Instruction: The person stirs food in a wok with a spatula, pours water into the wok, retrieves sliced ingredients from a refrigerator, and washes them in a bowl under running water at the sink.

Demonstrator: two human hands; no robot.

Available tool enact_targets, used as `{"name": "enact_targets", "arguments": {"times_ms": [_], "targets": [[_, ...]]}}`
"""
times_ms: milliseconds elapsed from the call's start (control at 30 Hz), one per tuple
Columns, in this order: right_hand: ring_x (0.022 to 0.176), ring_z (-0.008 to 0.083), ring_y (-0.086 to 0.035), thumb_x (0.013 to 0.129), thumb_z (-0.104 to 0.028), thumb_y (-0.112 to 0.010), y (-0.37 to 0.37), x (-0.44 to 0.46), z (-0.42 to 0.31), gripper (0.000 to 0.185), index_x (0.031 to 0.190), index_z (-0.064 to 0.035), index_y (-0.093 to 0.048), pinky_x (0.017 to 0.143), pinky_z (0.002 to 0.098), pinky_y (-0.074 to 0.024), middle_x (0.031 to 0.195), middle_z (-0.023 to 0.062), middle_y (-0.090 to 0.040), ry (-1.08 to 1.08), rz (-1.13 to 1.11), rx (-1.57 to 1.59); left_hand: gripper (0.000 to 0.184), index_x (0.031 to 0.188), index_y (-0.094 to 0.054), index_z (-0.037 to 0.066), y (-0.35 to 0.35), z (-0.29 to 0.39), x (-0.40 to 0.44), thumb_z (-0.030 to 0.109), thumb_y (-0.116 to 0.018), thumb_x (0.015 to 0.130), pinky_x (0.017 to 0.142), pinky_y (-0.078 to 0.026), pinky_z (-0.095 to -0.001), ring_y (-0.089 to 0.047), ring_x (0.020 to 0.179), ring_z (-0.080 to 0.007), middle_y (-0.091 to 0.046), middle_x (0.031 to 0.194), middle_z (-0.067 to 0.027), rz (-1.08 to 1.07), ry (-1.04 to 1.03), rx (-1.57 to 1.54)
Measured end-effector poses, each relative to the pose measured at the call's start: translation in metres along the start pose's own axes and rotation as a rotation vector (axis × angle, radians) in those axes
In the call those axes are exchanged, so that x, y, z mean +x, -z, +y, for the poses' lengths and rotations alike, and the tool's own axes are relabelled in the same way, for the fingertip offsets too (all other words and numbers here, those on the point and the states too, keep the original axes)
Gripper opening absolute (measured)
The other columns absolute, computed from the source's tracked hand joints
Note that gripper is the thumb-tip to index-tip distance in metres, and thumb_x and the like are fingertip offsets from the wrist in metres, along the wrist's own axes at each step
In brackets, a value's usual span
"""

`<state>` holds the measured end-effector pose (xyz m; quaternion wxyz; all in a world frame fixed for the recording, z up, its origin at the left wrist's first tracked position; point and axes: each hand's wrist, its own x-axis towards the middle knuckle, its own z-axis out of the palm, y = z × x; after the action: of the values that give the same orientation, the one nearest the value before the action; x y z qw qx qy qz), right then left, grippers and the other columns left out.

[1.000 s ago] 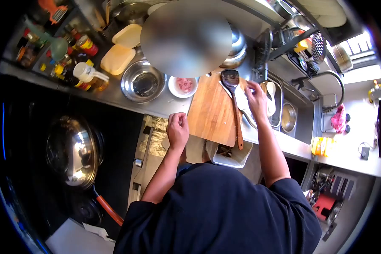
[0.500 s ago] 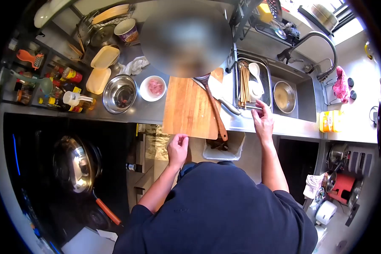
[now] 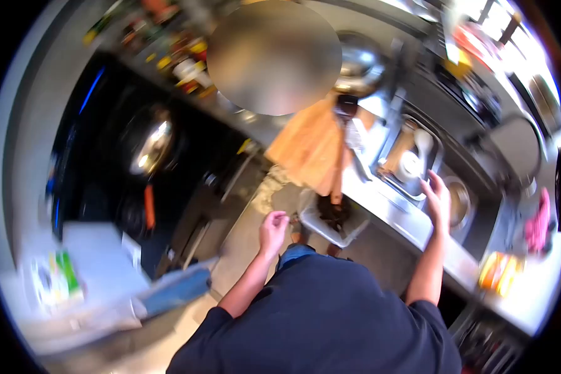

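My left hand hangs in front of the counter edge, below the wooden cutting board, its fingers curled together; whether anything is between them is too small to tell. My right hand is raised near the sink, beside the drying basket, its fingers apart and holding nothing. A dark spatula with a wooden handle lies across the board. Next to it rests a knife with a pale blade. The frame is blurred by motion.
A lidded pan with an orange handle sits on the black stove at the left. Below the board is a lined bin. A steel pot stands behind the board. A yellow packet lies on the right counter.
The view has turned, so the counter now slants down to the right. My left hand has come away from the board's edge. My right hand has shifted right, towards the sink.
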<state>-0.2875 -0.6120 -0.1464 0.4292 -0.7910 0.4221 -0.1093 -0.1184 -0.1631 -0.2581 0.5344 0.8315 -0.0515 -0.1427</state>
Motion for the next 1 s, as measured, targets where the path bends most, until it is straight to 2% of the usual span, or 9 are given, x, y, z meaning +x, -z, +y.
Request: {"name": "enact_targets", "arguments": {"times_ms": [100, 167, 233, 367, 533, 633, 767, 900, 1000], "targets": [[0.115, 0.0237, -0.062, 0.096, -0.027, -0.065, -0.002, 0.003, -0.006, 0.053, 0.14, 0.0005, -0.052, 0.102, 0.0345, -0.0451, 0.129, 0.0124, -0.063, -0.129, -0.224, 0.78, 0.029, 0.111, -0.065, 0.003, 0.035, -0.004, -0.046, 0.023, -0.069, 0.091, 0.075, -0.055, -0.0335, -0.069, 0.089, -0.018, -0.072, 0.096, -0.0113, 0.019, 0.204, 0.125], [0.115, 0.0283, -0.063, 0.098, -0.041, -0.06, -0.019, 0.03, 0.026, 0.057, 0.138, -0.0011, -0.055, 0.101, 0.0385, -0.0477, 0.133, 0.0162, -0.062, 0.29, 0.291, -0.464, 0.044, 0.113, -0.065, 0.004, 0.045, -0.047, -0.064, 0.035, -0.073, 0.084, 0.085, -0.054, -0.0409, -0.069, 0.095, -0.031, -0.071, 0.104, -0.0162, 0.045, 0.306, 0.244], [0.112, 0.0287, -0.064, 0.098, -0.038, -0.062, -0.031, 0.019, 0.002, 0.054, 0.137, -0.0018, -0.056, 0.095, 0.0377, -0.0514, 0.128, 0.0189, -0.064, 0.261, 0.243, 0.143, 0.049, 0.118, -0.063, 0.005, 0.06, -0.083, -0.088, 0.039, -0.071, 0.085, 0.09, -0.053, -0.0429, -0.067, 0.103, -0.0332, -0.07, 0.11, -0.0172, 0.097, 0.318, 0.298], [0.104, 0.0272, -0.067, 0.1, -0.036, -0.06, -0.086, 0.023, -0.025, 0.047, 0.138, -0.0094, -0.056, 0.086, 0.0384, -0.0547, 0.121, 0.0163, -0.067, 0.614, 0.221, -0.249, 0.052, 0.119, -0.061, 0.001, 0.094, -0.141, -0.157, 0.039, -0.07, 0.085, 0.093, -0.051, -0.0438, -0.063, 0.109, -0.0356, -0.068, 0.112, -0.0185, 0.231, 0.354, 0.327], [0.083, 0.0148, -0.059, 0.102, -0.022, -0.058, -0.246, -0.077, -0.122, 0.04, 0.139, -0.0079, -0.054, 0.07, 0.0299, -0.0517, 0.101, 0.0086, -0.064, 0.707, -0.328, 0.258, 0.054, 0.118, -0.061, -0.001, 0.159, -0.233, -0.277, 0.039, -0.071, 0.083, 0.093, -0.051, -0.0448, -0.062, 0.109, -0.0379, -0.065, 0.114, -0.0224, 0.529, 0.572, 0.229], [0.078, 0.0192, -0.061, 0.099, -0.028, -0.062, -0.336, -0.187, -0.177, 0.033, 0.126, -0.0078, -0.061, 0.066, 0.033, -0.0509, 0.092, 0.0072, -0.064, 0.677, -0.768, 0.407, 0.054, 0.118, -0.062, -0.001, 0.217, -0.269, -0.358, 0.04, -0.071, 0.083, 0.091, -0.051, -0.0439, -0.063, 0.106, -0.0354, -0.067, 0.111, -0.0211, 0.657, 0.701, 0.164], [0.067, 0.0282, -0.06, 0.095, -0.034, -0.065, -0.436, -0.354, -0.214, 0.031, 0.091, -0.0039, -0.069, 0.06, 0.0418, -0.0475, 0.079, 0.0145, -0.065, 1.189, -0.376, -0.074, 0.053, 0.114, -0.066, -0.002, 0.295, -0.323, -0.45, 0.041, -0.071, 0.083, 0.088, -0.052, -0.0431, -0.066, 0.099, -0.0341, -0.07, 0.101, -0.0211, 0.77, 0.802, 0.065], [0.069, 0.0434, -0.057, 0.094, -0.049, -0.059, -0.551, -0.432, -0.205, 0.054, 0.078, 0.0027, -0.06, 0.065, 0.0514, -0.0448, 0.078, 0.0261, -0.061, 1.111, -0.746, -0.399, 0.047, 0.106, -0.071, -0.001, 0.364, -0.309, -0.522, 0.041, -0.069, 0.086, 0.083, -0.053, -0.0424, -0.069, 0.093, -0.0322, -0.072, 0.095, -0.0204, 0.959, 0.891, -0.259], [0.064, 0.0461, -0.055, 0.081, -0.026, -0.059, -0.619, -0.487, -0.189, 0.034, 0.068, 0.0051, -0.056, 0.062, 0.0531, -0.0424, 0.07, 0.028, -0.056, 1.383, -0.847, -0.366, 0.038, 0.093, -0.072, 0.003, 0.359, -0.359, -0.555, 0.04, -0.069, 0.087, 0.068, -0.053, -0.0387, -0.067, 0.073, -0.0259, -0.071, 0.08, -0.0154, 1.238, 0.896, -0.522]]}}
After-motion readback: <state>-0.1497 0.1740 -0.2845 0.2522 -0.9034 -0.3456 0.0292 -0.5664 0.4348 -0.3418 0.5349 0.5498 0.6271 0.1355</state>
